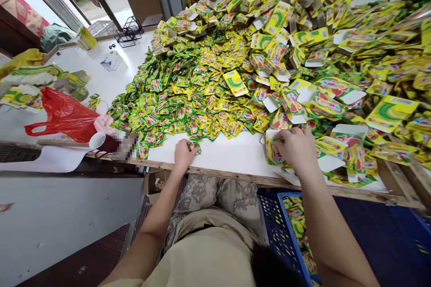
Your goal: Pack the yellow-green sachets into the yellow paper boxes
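Close to the table's front edge, my left hand (183, 156) has its fingers closed on a small green packet (194, 147). Farther right, my right hand (300, 150) grips a small yellow and red carton (272, 148) from above; its white flap shows at the top. Beyond both hands spreads a large heap of green packets (158, 107), with yellow packets (224, 54) mixed in. More small cartons (278, 18) lie over the back and right of the heap, many with flaps standing out. One yellow carton (235, 83) rests on the packets in the middle.
To the left are a red plastic bag (63, 116), a dark mug (104, 142) with a white inside, and a black wire rack (128, 31). A blue crate (292, 237) holding packets stands below the table's wooden edge (232, 175), right of my lap.
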### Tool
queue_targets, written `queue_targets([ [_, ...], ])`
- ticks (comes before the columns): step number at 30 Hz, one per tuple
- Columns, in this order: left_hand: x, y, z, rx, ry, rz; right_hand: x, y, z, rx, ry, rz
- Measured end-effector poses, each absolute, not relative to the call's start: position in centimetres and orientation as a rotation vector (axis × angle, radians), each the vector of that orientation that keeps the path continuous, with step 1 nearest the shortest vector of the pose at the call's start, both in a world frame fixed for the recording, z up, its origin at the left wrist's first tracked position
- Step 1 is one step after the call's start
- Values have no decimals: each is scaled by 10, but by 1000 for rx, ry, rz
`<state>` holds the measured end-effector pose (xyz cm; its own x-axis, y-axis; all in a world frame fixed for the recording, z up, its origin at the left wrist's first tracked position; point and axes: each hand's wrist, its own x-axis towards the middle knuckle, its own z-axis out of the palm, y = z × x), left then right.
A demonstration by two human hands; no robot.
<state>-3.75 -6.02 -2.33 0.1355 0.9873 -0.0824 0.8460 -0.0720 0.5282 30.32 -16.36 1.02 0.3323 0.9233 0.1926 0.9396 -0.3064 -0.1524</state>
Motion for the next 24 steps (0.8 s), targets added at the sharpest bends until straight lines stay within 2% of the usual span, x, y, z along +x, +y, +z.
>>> queue_targets([
  [3,-35,-60,-28,1793,1663,531,292,-157,17,-2190,-1713,-36],
  [6,-33,-61,-32,1600,1519,733,258,-144,26,-2053,-1736,267],
  [9,-31,-61,-31,1427,1353,862,224,-127,22,-2216,-1758,658],
  [11,-32,-61,-28,1350,1308,888,211,-120,15,-2357,-1795,770],
  [17,-36,-59,-21,1072,1246,945,216,-110,4,-2467,-1774,553],
  [24,-24,-58,-9,858,1104,1013,212,-83,-12,-2234,-1749,280],
])
